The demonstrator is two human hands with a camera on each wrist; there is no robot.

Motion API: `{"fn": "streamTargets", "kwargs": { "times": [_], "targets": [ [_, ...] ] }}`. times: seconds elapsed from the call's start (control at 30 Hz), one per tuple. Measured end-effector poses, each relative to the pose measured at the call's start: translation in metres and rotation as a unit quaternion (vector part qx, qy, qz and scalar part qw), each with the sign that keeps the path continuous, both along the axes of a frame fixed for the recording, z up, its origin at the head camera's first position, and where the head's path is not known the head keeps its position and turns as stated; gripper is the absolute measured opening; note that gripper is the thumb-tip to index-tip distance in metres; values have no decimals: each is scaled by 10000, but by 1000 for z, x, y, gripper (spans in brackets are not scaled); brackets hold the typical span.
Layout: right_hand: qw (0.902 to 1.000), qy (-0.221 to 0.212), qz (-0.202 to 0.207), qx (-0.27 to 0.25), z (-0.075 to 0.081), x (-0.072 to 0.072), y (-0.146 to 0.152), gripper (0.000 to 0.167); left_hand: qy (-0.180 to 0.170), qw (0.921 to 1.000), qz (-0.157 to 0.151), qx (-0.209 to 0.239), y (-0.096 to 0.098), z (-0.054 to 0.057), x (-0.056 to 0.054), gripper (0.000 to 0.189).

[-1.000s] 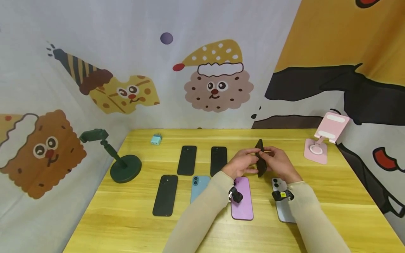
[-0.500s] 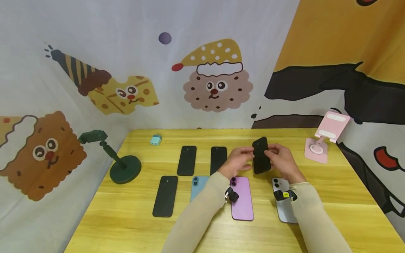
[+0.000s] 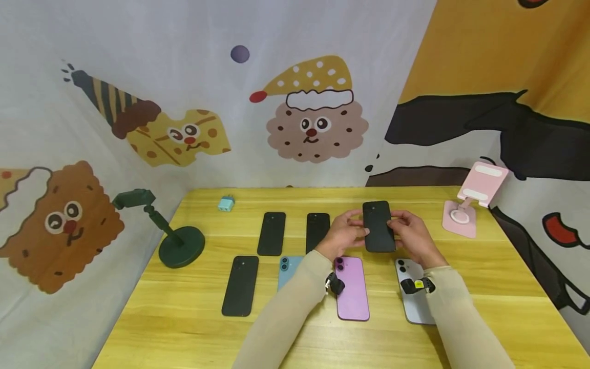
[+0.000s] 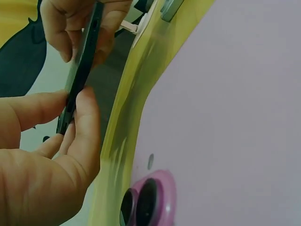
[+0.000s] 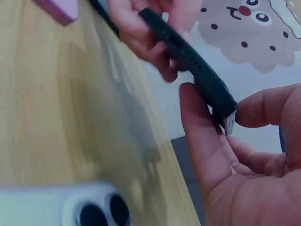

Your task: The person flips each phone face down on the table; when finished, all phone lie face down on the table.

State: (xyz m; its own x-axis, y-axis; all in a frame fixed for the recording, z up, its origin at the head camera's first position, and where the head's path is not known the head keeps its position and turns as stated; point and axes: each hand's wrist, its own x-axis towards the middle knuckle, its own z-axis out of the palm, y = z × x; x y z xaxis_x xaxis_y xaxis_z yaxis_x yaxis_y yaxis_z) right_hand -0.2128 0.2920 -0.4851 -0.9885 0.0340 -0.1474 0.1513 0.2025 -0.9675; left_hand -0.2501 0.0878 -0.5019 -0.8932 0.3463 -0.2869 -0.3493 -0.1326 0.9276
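Observation:
Both hands hold a black phone (image 3: 379, 226) above the back of the table, with a broad dark face turned to the head camera. My left hand (image 3: 343, 234) pinches its left edge between thumb and fingers. On the opposite edge, my right hand (image 3: 414, 237) grips it the same way. The right wrist view shows the end of the held phone (image 5: 188, 56) with its port. Beneath my left wrist lies a pink phone (image 3: 354, 302), and below my right wrist a white phone (image 3: 417, 307). A blue phone (image 3: 288, 271) is partly hidden by my left sleeve.
Three more dark phones lie to the left: one at the front (image 3: 240, 286), another behind it (image 3: 272, 233), and a third phone (image 3: 317, 230) near my left hand. A green stand (image 3: 182, 247), a light blue charger plug (image 3: 226, 203) and a pink stand (image 3: 481, 182) surround them.
The held phone has turned from edge-on to broad face towards the head camera. Both hands have kept hold of it with slightly shifted fingers. The other phones have stayed in place.

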Motion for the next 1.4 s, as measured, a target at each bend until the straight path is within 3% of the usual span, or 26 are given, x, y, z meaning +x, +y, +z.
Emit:
{"fn": "streamTargets", "kwargs": {
  "times": [0.47,0.93,1.4],
  "targets": [
    [9972,-206,135,704,-14,-6,14,51,-23,9991,97,-414,5,0,1,71],
    [9915,-693,363,1037,-21,-7,12,55,-61,9952,-448,-872,-1,3,6,63],
    [9877,-934,510,1148,-15,-1,9,59,69,9888,-552,-1383,-3,5,11,63]
  ]
}}
